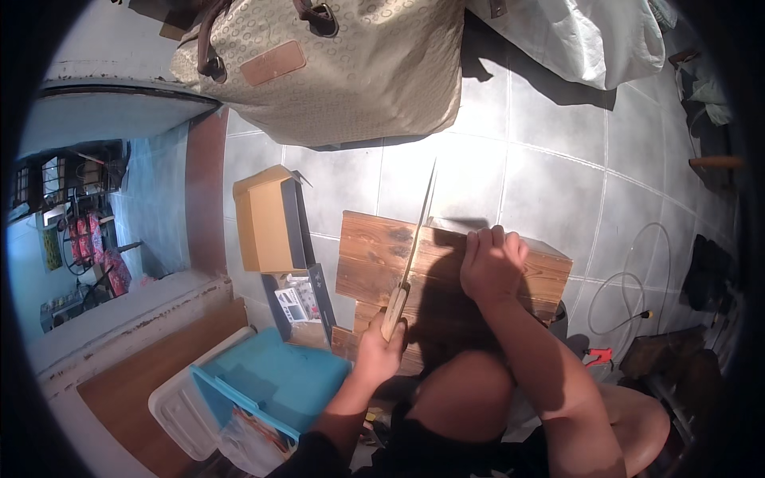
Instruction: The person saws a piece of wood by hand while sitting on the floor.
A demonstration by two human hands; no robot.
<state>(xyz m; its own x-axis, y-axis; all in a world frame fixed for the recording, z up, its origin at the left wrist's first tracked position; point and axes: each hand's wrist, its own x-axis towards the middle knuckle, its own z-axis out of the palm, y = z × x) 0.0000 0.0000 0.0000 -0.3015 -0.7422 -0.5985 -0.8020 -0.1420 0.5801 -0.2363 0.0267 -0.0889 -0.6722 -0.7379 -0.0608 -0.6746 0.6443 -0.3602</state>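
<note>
My left hand (pixel 380 350) is closed round the wooden handle of a handsaw (pixel 416 239). Its narrow blade points away from me, seen almost edge-on, and crosses the far edge of a brown wooden board (pixel 370 255). Whether the teeth sit in a cut cannot be made out. On the board's right part rests my right hand (pixel 492 267), its fingers bent over the far edge and gripping it. A dark shadow lies across the middle of the board, between both hands. My knee is against the board's near side.
Left of the board stand an opened cardboard box (pixel 275 223) with small packets and a blue plastic bin (pixel 271 362). A large beige bag (pixel 358 80) and a white sack (pixel 578 40) sit on the tiled floor beyond. At right lie a looped cable (pixel 594 311) and a red tool (pixel 599 356).
</note>
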